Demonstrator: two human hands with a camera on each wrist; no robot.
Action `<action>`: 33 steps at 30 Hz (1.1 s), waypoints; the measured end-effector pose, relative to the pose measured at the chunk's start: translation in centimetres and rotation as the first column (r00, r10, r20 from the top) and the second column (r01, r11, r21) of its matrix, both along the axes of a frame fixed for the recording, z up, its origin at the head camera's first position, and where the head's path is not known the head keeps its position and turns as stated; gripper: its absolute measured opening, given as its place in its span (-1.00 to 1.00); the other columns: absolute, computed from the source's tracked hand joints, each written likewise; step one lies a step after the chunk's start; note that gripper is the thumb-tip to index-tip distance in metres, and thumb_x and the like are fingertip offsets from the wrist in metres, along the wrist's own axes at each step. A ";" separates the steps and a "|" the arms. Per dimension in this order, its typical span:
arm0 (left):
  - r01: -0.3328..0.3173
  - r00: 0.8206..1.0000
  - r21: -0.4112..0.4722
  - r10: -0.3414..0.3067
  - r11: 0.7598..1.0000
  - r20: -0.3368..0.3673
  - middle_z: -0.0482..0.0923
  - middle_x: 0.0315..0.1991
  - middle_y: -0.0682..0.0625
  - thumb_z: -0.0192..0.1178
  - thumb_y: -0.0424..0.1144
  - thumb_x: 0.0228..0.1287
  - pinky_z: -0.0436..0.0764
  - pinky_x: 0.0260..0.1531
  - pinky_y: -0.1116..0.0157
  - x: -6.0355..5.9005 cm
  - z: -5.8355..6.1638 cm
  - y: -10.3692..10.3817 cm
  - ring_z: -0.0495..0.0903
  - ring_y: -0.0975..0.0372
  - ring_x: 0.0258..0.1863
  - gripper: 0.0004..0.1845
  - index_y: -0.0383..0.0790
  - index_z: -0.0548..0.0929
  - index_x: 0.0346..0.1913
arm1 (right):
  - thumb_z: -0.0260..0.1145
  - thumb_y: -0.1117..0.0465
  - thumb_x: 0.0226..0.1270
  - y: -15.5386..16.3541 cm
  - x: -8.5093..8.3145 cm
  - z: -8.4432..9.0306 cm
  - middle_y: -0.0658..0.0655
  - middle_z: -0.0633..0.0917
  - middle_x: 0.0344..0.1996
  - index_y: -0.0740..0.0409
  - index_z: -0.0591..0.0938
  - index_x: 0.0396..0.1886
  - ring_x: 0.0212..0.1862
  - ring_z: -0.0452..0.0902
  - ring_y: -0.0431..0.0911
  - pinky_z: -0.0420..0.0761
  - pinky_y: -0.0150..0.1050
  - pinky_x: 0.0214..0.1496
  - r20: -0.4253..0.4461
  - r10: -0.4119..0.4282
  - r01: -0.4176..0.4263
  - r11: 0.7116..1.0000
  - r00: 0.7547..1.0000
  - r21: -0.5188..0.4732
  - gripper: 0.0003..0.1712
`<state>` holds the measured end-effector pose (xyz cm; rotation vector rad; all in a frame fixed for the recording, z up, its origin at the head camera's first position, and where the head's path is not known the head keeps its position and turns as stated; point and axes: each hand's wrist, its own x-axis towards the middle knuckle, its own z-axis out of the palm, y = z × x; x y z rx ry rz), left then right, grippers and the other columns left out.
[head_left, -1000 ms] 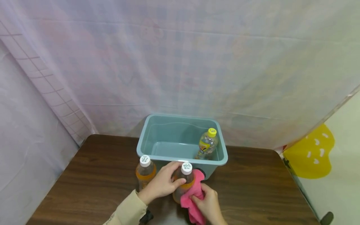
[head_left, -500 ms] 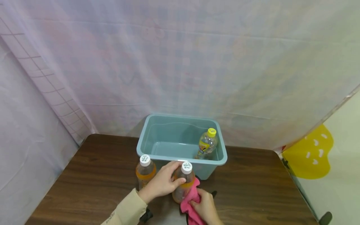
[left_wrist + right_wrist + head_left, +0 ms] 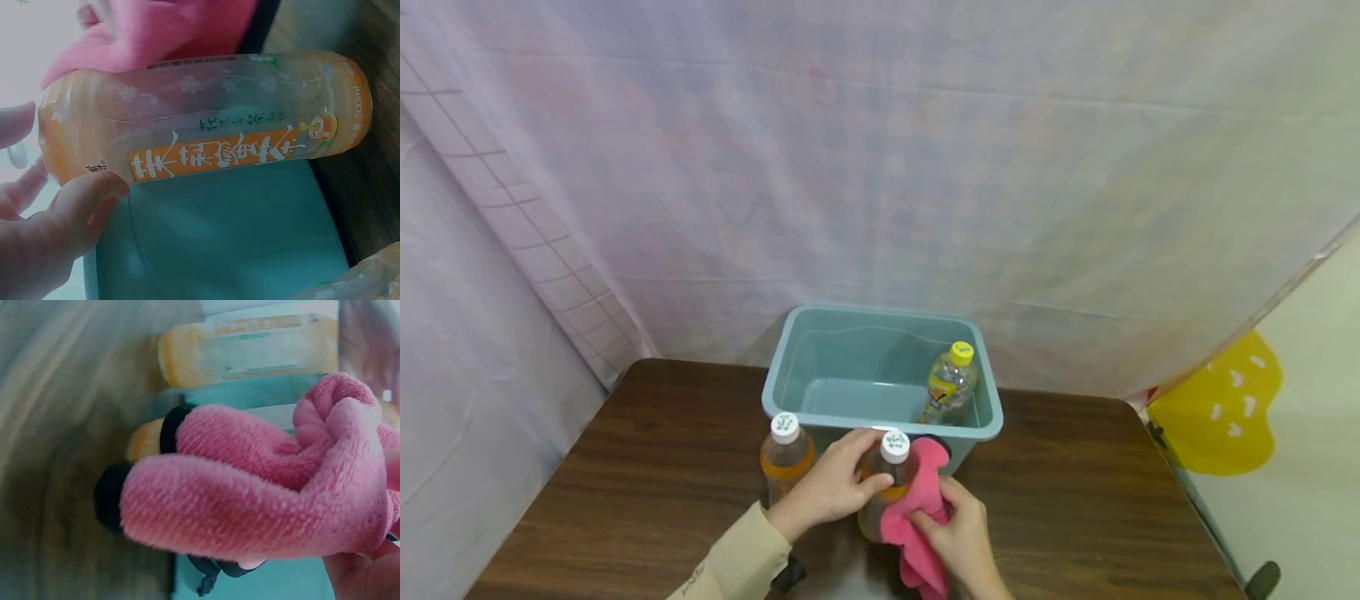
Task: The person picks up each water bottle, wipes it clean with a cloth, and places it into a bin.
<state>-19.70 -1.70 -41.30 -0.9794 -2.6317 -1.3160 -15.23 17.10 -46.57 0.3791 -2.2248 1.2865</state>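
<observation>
Near the lower middle of the head view, the left hand is gripping a white-capped bottle just below its neck, the thumb lying across the near side and the other fingers curling round the far side. This bottle is standing just in front of the basin, its cap showing dark green marks; whether its base is touching the table I cannot tell. In the left wrist view it is stretching across the middle of the frame, showing an orange label with white characters.

The right hand, lower and further right in the head view, is pinching a pink cloth between thumb and fingers — the cloth is bunching up and lying against the right side of the gripped bottle. In the right wrist view the cloth is filling the middle of the frame, its dark-trimmed ends pointing left, while the fingers are showing only partly at the right edge.

Just left of the left hand, a second white-capped bottle is standing upright, its lower part hiding behind the forearm. The basin is sitting at the centre of the frame, holding a yellow-capped bottle that is leaning in its right side. Behind everything, a pale curtain is hanging — a yellow patch is showing at the far right.
</observation>
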 end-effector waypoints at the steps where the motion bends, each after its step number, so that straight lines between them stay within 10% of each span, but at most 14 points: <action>1: 0.001 1.000 -0.003 -0.001 1.000 -0.001 0.48 -0.05 -0.10 0.19 -0.07 0.17 0.46 -0.29 0.34 0.0 0.0 0.0 0.45 0.20 -0.19 -0.50 -0.25 0.43 0.12 | 0.48 0.53 -0.45 0.0 0.0 0.3 -0.06 0.64 -0.44 0.08 0.68 -0.38 -0.44 0.46 -0.33 0.45 -0.49 -0.43 -0.019 0.006 -0.006 1.000 1.000 -0.001 -0.51; 16: 0.033 0.999 0.009 -0.033 0.999 0.042 0.45 -0.02 -0.11 0.16 -0.22 0.19 0.43 -0.42 0.41 0.0 0.2 0.0 0.41 0.19 -0.24 -0.53 -0.25 0.40 0.17 | 0.49 0.50 -0.35 -0.8 -0.3 3.7 0.00 0.66 -0.38 0.16 0.68 -0.30 -0.35 0.54 -0.25 0.50 -0.50 -0.30 -0.084 -0.012 0.010 1.000 0.996 -0.021 -0.55; 25: 0.016 1.000 0.006 -0.016 1.000 0.004 0.46 -0.07 -0.07 0.18 -0.11 0.19 0.42 -0.39 0.42 0.0 -0.1 0.1 0.40 0.22 -0.26 -0.52 -0.23 0.42 0.13 | 0.48 0.50 -0.31 -0.8 0.2 1.3 0.03 0.66 -0.42 0.18 0.65 -0.30 -0.41 0.51 -0.28 0.46 -0.49 -0.38 -0.108 -0.039 0.033 0.998 0.993 -0.061 -0.56; 33: -0.009 1.000 0.011 0.010 1.000 -0.024 0.47 -0.12 -0.04 0.22 -0.11 0.16 0.41 -0.41 0.42 0.1 -0.2 0.2 0.39 0.26 -0.34 -0.54 -0.22 0.44 0.09 | 0.47 0.52 -0.37 -0.6 0.5 -2.3 0.06 0.68 -0.49 0.25 0.64 -0.34 -0.47 0.47 -0.35 0.49 -0.47 -0.45 0.084 -0.065 0.070 0.996 0.994 -0.056 -0.58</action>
